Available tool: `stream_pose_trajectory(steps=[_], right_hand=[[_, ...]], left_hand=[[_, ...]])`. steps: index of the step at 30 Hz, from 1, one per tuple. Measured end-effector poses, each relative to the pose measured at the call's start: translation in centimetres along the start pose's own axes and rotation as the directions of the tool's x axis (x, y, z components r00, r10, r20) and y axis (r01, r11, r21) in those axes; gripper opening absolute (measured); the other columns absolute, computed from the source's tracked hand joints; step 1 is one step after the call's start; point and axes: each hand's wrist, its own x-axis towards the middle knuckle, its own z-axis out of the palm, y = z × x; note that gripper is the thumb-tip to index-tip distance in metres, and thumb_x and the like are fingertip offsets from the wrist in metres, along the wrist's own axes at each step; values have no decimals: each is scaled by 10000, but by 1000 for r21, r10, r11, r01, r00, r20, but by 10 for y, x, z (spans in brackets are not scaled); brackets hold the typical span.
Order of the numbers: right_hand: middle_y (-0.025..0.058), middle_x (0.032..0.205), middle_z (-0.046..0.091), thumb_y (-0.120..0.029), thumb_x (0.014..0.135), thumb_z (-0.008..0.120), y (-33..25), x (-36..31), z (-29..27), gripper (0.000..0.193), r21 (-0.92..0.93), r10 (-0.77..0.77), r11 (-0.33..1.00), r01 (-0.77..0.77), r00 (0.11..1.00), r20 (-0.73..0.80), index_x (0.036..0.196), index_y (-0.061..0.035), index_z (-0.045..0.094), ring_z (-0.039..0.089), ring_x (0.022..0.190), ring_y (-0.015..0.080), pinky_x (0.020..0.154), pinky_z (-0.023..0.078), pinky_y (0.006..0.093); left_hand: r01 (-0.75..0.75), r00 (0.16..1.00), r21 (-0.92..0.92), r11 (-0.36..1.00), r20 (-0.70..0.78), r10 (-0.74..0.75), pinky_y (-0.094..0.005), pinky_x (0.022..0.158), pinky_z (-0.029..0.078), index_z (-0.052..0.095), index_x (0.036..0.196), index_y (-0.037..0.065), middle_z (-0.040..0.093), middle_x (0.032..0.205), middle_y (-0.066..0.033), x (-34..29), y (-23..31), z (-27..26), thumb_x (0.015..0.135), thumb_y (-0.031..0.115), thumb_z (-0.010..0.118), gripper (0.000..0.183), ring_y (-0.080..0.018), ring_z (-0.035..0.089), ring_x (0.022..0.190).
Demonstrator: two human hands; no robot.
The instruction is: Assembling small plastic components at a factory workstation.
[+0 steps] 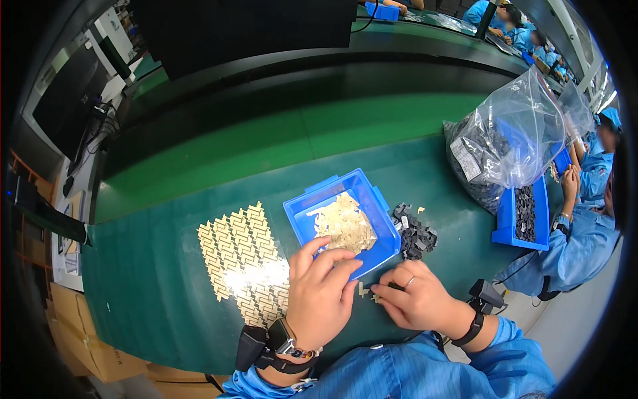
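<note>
My left hand is over the near left rim of a blue plastic bin, its fingers curved but apart, with nothing visible in them. Inside the bin lies a heap of small flat cream-coloured pieces. My right hand is closed in a pinch low over the table just right of the left hand. What its fingertips hold is too small and hidden to make out. Beside those fingertips is a small angled cream piece on the table. Another bit of cream shows beneath them.
Left of the bin, a clear sheet carries rows of cream angled pieces. A pile of dark grey pieces lies right of the bin. Farther right are a clear bag of dark pieces and another blue bin, near a co-worker's arm.
</note>
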Motion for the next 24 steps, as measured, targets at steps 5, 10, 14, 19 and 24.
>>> stream_pose_trajectory(steps=[5, 10, 14, 19, 24], right_hand=[[48, 1042, 566, -274, 758, 788, -12, -6, 8, 350, -79, 211, 976, -205, 974, 87, 1037, -76, 716, 529, 991, 249, 802, 421, 377], [39, 1014, 572, -223, 760, 778, -14, -12, 5, 273, -93, 211, 975, -202, 973, 97, 984, -76, 727, 536, 964, 243, 794, 418, 382], [30, 958, 592, -155, 750, 767, -19, -15, 6, 176, -40, 292, 956, -289, 950, 112, 901, -71, 732, 552, 929, 237, 778, 416, 372], [30, 916, 609, -90, 738, 729, -26, -12, 7, 148, -12, 340, 940, -341, 931, 131, 883, -62, 723, 567, 910, 237, 780, 426, 363], [46, 919, 627, -70, 731, 675, -25, -17, 14, 205, -3, 315, 949, -316, 945, 88, 930, -46, 717, 596, 873, 242, 778, 464, 363]], left_hand=[[-3, 1000, -23, 1000, 18, 3, -451, 991, 456, 731, 935, 56, 672, 1073, -62, -2, -1, 1, 689, -52, 738, 269, -386, 525, 1198], [-50, 998, 42, 998, 44, 49, -455, 992, 453, 761, 812, 49, 685, 1059, -71, -3, -2, 0, 689, -55, 703, 172, -395, 521, 1207], [-49, 998, 45, 998, 44, 47, -456, 991, 450, 762, 806, 52, 687, 1054, -71, -3, 0, 0, 674, -58, 697, 183, -391, 523, 1205], [-50, 998, 40, 998, 42, 48, -454, 985, 446, 759, 805, 50, 688, 1048, -74, -3, -1, -1, 664, -66, 692, 194, -384, 530, 1188], [-52, 998, 51, 997, 40, 50, -456, 986, 443, 756, 801, 46, 688, 1049, -75, -3, -1, 0, 666, -67, 686, 189, -382, 532, 1184]])
